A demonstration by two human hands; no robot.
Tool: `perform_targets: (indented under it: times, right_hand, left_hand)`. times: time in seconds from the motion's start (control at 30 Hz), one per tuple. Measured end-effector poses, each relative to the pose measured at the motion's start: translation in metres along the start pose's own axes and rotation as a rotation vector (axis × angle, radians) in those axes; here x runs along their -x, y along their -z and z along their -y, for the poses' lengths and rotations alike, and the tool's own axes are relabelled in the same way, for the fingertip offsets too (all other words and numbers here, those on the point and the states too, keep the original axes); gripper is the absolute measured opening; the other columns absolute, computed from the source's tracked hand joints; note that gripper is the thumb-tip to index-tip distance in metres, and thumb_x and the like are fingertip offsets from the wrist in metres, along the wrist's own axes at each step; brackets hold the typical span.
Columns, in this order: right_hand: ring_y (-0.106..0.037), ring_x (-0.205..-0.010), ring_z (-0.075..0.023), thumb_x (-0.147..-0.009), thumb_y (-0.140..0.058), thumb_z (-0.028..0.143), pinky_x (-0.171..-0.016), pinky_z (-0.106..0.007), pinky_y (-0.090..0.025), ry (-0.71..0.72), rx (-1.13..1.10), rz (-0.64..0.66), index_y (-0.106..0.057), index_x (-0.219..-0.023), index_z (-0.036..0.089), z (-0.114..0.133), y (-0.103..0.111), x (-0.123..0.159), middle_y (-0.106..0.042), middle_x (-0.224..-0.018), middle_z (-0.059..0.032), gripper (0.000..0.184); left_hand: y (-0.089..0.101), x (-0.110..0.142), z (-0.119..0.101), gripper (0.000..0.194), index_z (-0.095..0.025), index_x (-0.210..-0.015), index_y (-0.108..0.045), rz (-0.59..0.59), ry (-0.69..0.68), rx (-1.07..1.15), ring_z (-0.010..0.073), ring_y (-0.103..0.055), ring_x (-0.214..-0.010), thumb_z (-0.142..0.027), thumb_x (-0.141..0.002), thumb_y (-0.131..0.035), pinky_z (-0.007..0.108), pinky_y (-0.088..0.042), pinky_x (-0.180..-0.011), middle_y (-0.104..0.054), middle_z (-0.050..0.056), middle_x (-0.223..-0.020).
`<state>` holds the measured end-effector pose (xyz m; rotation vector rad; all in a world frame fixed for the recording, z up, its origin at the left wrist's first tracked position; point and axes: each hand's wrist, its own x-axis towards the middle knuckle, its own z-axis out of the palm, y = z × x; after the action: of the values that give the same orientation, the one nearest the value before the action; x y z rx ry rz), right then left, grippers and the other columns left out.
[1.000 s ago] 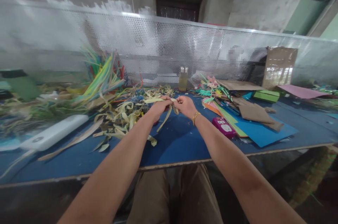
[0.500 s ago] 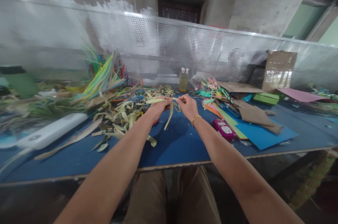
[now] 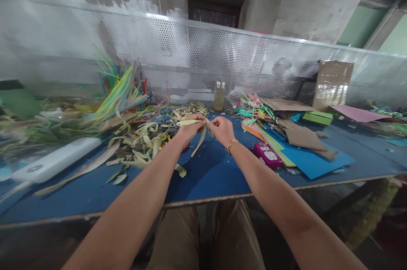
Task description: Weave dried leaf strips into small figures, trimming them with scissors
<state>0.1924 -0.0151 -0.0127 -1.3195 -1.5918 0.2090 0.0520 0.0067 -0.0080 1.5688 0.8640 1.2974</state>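
Observation:
Pale yellow-green strips (image 3: pixel 199 142), like dried leaf, run between my two hands above the blue table. My left hand (image 3: pixel 192 126) is closed on them; one flat end juts out to the left and another hangs below. With fingertips pinched, my right hand (image 3: pixel 222 128) grips the strips close beside the left, and a bracelet circles its wrist. The exact crossing of the strips is hidden by the fingers. Just left of my hands lies a loose heap of similar curled strips (image 3: pixel 152 140).
A glass bottle (image 3: pixel 219 97) stands behind my hands. To the right lie a purple packet (image 3: pixel 267 155), blue paper (image 3: pixel 321 160) and brown paper pieces (image 3: pixel 305 136). A white power strip (image 3: pixel 57 160) and colourful strands (image 3: pixel 119 92) are at left. A perforated metal screen (image 3: pixel 210 58) rises behind.
My right hand has come slightly left, closer to my left hand. The loop of strip by its fingers looks smaller, and the hanging end has swung a little left.

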Motion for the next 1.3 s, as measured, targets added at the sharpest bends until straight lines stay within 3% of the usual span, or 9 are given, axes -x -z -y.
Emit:
perform_targets:
  times: [0.17,0.37,0.47,0.6,0.73,0.87,1.03,1.1,1.3]
  right_hand:
    - [-0.049,-0.052,-0.0102,-0.070,-0.056,0.037,-0.051,-0.021,-0.035,-0.072,-0.066,0.037,-0.060,-0.060,0.017,-0.004,-0.004,-0.001,-0.057,-0.055,0.0013,0.023]
    - [-0.047,-0.045,-0.0085,-0.069,-0.056,0.041,-0.045,-0.019,-0.033,-0.157,-0.148,0.075,-0.058,-0.058,0.017,-0.007,-0.011,0.001,-0.054,-0.048,0.0028,0.026]
    - [-0.043,-0.038,-0.0078,-0.067,-0.059,0.040,-0.039,-0.019,-0.032,-0.275,-0.285,0.125,-0.055,-0.057,0.018,-0.003,-0.013,0.003,-0.049,-0.042,0.0036,0.024]
    - [-0.041,-0.034,-0.0070,-0.064,-0.063,0.032,-0.036,-0.019,-0.032,-0.443,-0.506,0.117,-0.051,-0.057,0.018,0.002,-0.016,0.004,-0.046,-0.039,0.0047,0.020]
    - [-0.040,-0.035,-0.0062,-0.063,-0.064,0.028,-0.036,-0.018,-0.033,-0.496,-0.603,0.088,-0.049,-0.057,0.018,0.000,-0.017,0.004,-0.047,-0.040,0.0050,0.019]
    - [-0.041,-0.036,-0.0069,-0.068,-0.060,0.032,-0.039,-0.020,-0.034,-0.430,-0.538,0.094,-0.052,-0.059,0.017,-0.004,-0.016,0.002,-0.048,-0.043,0.0048,0.019]
    - [-0.050,-0.052,-0.0102,-0.073,-0.058,0.037,-0.051,-0.021,-0.037,-0.082,-0.148,0.094,-0.064,-0.066,0.017,-0.007,-0.006,0.000,-0.060,-0.057,0.0003,0.022]
    - [-0.052,-0.057,-0.0115,-0.075,-0.056,0.035,-0.055,-0.022,-0.036,0.020,-0.011,0.088,-0.066,-0.069,0.018,-0.006,-0.002,0.000,-0.062,-0.061,-0.0005,0.020]
    - [-0.054,-0.059,-0.0128,-0.077,-0.055,0.031,-0.057,-0.023,-0.035,0.033,0.104,0.043,-0.065,-0.069,0.019,-0.005,-0.001,0.001,-0.064,-0.064,-0.0018,0.018]
  left_hand:
    - [0.002,-0.001,0.000,0.016,-0.017,-0.073,-0.060,0.028,-0.032,-0.106,0.0092,-0.044,-0.049,-0.029,-0.065,-0.065,0.022,-0.035,-0.047,-0.051,-0.002,-0.056]
    - [0.007,-0.004,0.007,0.012,-0.018,-0.074,-0.064,-0.042,-0.142,-0.336,0.0117,-0.047,-0.053,-0.027,-0.066,-0.061,0.023,-0.035,-0.050,-0.056,-0.001,-0.059]
    - [0.009,-0.005,0.009,0.011,-0.019,-0.074,-0.066,-0.090,-0.202,-0.409,0.0127,-0.051,-0.059,-0.025,-0.066,-0.060,0.023,-0.037,-0.055,-0.061,0.000,-0.066]
    - [0.009,-0.004,0.007,0.011,-0.019,-0.073,-0.066,-0.079,-0.245,-0.449,0.0142,-0.054,-0.067,-0.025,-0.066,-0.061,0.024,-0.039,-0.060,-0.064,0.001,-0.073]
    - [0.006,-0.003,0.003,0.016,-0.019,-0.079,-0.066,-0.035,-0.203,-0.397,0.0143,-0.054,-0.065,-0.025,-0.065,-0.063,0.024,-0.039,-0.059,-0.064,0.001,-0.072]
    - [0.004,-0.003,0.003,0.026,-0.018,-0.089,-0.065,-0.019,-0.126,-0.313,0.0126,-0.051,-0.057,-0.026,-0.065,-0.064,0.024,-0.037,-0.054,-0.062,0.000,-0.068]
    - [0.009,-0.006,0.010,0.021,-0.018,-0.083,-0.062,-0.126,-0.110,-0.327,0.0120,-0.049,-0.051,-0.026,-0.063,-0.066,0.024,-0.035,-0.051,-0.057,-0.003,-0.058]
    - [0.011,-0.007,0.012,0.015,-0.018,-0.077,-0.061,-0.116,-0.139,-0.373,0.0117,-0.048,-0.051,-0.027,-0.065,-0.065,0.024,-0.035,-0.051,-0.056,-0.002,-0.058]
    - [0.008,-0.007,0.013,0.012,-0.019,-0.075,-0.060,0.009,-0.161,-0.431,0.0113,-0.047,-0.051,-0.029,-0.069,-0.061,0.023,-0.033,-0.049,-0.054,-0.003,-0.059]
